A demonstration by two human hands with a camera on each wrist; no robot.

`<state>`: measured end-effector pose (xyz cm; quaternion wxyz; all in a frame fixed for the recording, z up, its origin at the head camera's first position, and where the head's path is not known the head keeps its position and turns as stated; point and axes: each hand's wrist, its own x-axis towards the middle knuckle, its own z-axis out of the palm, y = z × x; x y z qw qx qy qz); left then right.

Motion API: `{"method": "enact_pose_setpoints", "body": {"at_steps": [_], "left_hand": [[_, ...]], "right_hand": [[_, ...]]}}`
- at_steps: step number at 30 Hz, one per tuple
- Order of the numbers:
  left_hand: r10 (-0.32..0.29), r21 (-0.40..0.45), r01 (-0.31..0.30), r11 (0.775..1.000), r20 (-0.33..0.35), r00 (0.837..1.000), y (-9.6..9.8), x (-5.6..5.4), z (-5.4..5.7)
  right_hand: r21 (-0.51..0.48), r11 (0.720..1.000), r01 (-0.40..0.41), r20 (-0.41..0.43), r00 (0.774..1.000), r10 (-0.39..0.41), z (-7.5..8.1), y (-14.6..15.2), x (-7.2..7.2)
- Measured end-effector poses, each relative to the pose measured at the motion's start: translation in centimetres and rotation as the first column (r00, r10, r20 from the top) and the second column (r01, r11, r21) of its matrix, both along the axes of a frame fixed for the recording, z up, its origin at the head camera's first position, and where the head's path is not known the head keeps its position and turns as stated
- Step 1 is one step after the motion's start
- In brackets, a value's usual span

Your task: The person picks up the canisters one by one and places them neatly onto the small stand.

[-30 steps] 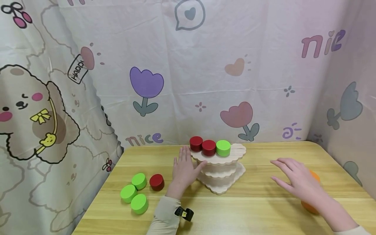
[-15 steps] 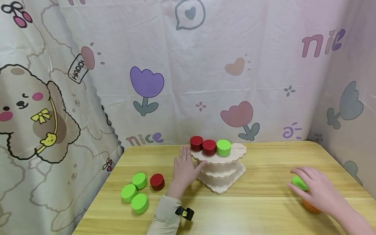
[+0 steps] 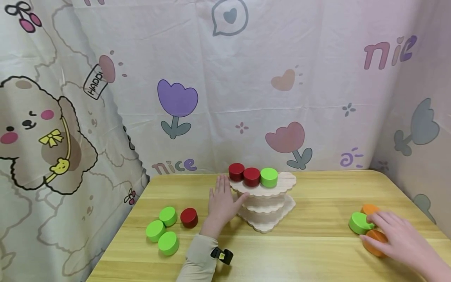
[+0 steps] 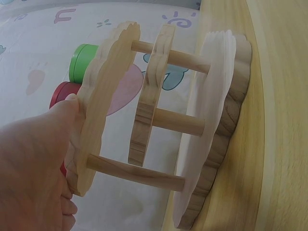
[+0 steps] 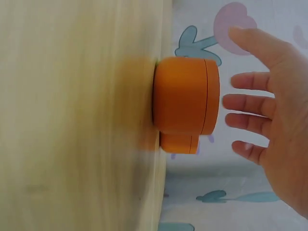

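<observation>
My left hand [image 3: 222, 205] rests at the left edge of a tiered pale wooden stand [image 3: 263, 225], fingers straight and thumb along the front. In the left wrist view its thumb touches the rim of the stand's top board [image 4: 103, 103]. Two red round blocks [image 3: 251, 177] and one green round block [image 3: 269, 178] sit on that board. On the right, my right hand [image 3: 399, 237] hovers with spread fingers by an orange round block [image 3: 375, 243], a second orange one [image 3: 370, 209] and a green one [image 3: 360, 223]. The right wrist view shows its fingertips apart from the orange block [image 5: 185, 96].
Left of my left hand, a red round block [image 3: 189, 217] and three green round blocks [image 3: 168, 243] lie on the wooden table [image 3: 299, 254]. A printed curtain [image 3: 218, 78] hangs behind the table and along its sides.
My right hand has moved right and nearer to me, over the orange blocks. A green block beside them has come into view. My left hand stays at the stand.
</observation>
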<state>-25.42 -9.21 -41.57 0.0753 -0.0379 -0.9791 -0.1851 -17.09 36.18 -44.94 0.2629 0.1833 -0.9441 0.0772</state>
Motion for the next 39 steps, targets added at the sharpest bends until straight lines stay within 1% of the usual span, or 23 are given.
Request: {"method": "enact_pose_setpoints", "body": {"at_steps": [4, 7, 10, 12, 18, 23, 29, 34, 39], "left_hand": [[-0.003, -0.003, 0.003, 1.0, -0.003, 1.0, 0.0, 0.0, 0.0], [-0.005, -0.003, 0.005, 1.0, -0.005, 1.0, 0.0, 0.0, -0.1], [-0.005, -0.003, 0.005, 1.0, -0.008, 1.0, 0.0, 0.0, -0.1], [-0.005, -0.003, 0.005, 1.0, -0.009, 1.0, 0.0, 0.0, -0.2], [-0.007, 0.004, 0.007, 1.0, -0.012, 1.0, 0.0, 0.0, -0.3], [-0.007, 0.005, 0.007, 1.0, -0.01, 1.0, 0.0, 0.0, -0.2], [-0.005, 0.001, 0.005, 1.0, -0.007, 1.0, 0.0, -0.1, -0.2], [0.0, -0.004, 0.0, 1.0, -0.005, 1.0, 0.0, 0.0, -0.2], [0.001, -0.005, -0.001, 1.0, -0.006, 1.0, 0.0, 0.0, -0.1]], "right_hand": [[0.037, 0.998, 0.06, 0.105, 0.992, -0.063, -0.3, 0.7, 0.3], [0.068, 0.993, 0.098, 0.201, 0.973, -0.11, -0.2, 1.0, 0.4], [0.098, 0.987, 0.125, 0.266, 0.953, -0.147, 0.0, 1.2, 0.4], [0.113, 0.984, 0.138, 0.292, 0.942, -0.166, 0.0, 1.3, 0.3], [0.133, 0.98, 0.151, 0.317, 0.93, -0.187, -0.2, 1.5, 0.2], [0.141, 0.979, 0.149, 0.316, 0.93, -0.187, -0.1, 1.4, 0.1], [0.122, 0.984, 0.128, 0.277, 0.948, -0.158, 0.0, 1.0, 0.4], [0.09, 0.992, 0.094, 0.214, 0.971, -0.111, 0.1, 0.3, 0.6], [0.087, 0.995, 0.044, 0.12, 0.991, -0.054, 0.3, -0.5, 0.4]]}}
